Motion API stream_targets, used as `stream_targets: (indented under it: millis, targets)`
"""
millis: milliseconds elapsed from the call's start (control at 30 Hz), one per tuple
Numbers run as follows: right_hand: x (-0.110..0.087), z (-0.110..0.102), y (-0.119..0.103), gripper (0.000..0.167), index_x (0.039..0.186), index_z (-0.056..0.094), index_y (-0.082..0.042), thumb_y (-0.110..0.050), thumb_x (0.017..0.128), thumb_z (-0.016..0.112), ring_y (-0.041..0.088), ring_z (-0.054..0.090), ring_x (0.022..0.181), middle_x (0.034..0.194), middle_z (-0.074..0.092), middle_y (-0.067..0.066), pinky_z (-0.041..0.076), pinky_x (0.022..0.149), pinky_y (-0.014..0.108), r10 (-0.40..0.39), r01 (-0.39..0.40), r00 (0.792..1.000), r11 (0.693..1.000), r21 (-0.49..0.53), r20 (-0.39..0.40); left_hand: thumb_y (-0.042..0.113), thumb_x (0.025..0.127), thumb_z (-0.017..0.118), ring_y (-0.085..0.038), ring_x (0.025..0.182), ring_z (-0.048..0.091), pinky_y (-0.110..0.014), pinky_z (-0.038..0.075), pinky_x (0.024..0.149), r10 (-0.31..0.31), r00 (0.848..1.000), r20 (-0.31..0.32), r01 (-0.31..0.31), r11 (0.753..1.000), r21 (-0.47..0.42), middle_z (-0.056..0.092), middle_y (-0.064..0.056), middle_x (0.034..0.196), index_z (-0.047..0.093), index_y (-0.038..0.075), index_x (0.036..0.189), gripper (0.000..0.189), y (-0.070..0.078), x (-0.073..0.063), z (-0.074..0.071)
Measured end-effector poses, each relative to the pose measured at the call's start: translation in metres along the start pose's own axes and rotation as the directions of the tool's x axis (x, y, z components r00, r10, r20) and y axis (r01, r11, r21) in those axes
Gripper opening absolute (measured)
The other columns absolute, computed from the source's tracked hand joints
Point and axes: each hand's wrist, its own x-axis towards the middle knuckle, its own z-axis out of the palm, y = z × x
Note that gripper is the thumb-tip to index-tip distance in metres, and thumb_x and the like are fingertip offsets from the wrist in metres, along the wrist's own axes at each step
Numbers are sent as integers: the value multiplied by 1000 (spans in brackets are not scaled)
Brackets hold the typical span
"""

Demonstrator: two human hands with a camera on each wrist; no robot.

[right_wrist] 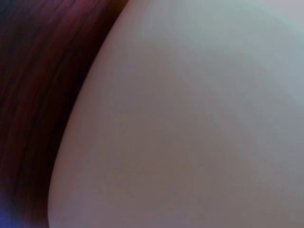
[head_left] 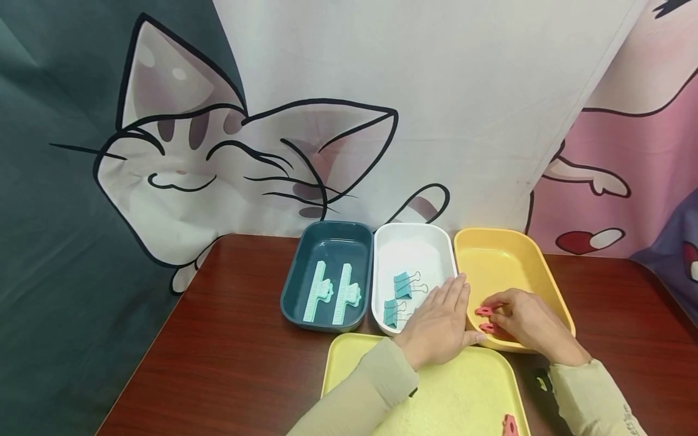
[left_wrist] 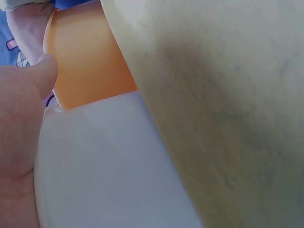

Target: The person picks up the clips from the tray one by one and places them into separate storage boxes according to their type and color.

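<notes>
My left hand (head_left: 438, 324) lies with straight fingers over the right rim of the white bin (head_left: 414, 239). Two teal binder clips (head_left: 404, 285) are in that bin, beside the fingers. In the left wrist view, part of the left hand (left_wrist: 19, 123) shows along the outside of the white bin (left_wrist: 109, 161). Inside the yellow bin (head_left: 493, 254), my right hand (head_left: 529, 321) pinches a red clip (head_left: 483, 310) between thumb and fingers. A second red clip (head_left: 488, 327) lies just below it, partly covered by the hand. A blurred pale surface fills most of the right wrist view.
A dark teal bin (head_left: 338, 233) at the left holds two mint ruler clips (head_left: 315, 292). In front lies a yellow tray (head_left: 458, 399) with another red clip (head_left: 509, 425) near its right edge. The brown table (head_left: 234, 339) meets a printed cloth behind the bins.
</notes>
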Motion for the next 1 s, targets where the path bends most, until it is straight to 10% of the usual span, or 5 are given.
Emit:
stream_targets:
  millis: [1000]
  targets:
    - [-3, 0, -1, 21, 103, 77, -5, -11, 84, 80, 31, 65, 90, 101, 72, 13, 53, 83, 57, -16, 15, 999, 1000, -9, -49, 65, 101, 28, -18, 155, 4, -29, 11, 122, 1, 1000, -1, -1, 1000, -1, -1, -3, 169, 10, 9, 162, 85, 0, -1, -1]
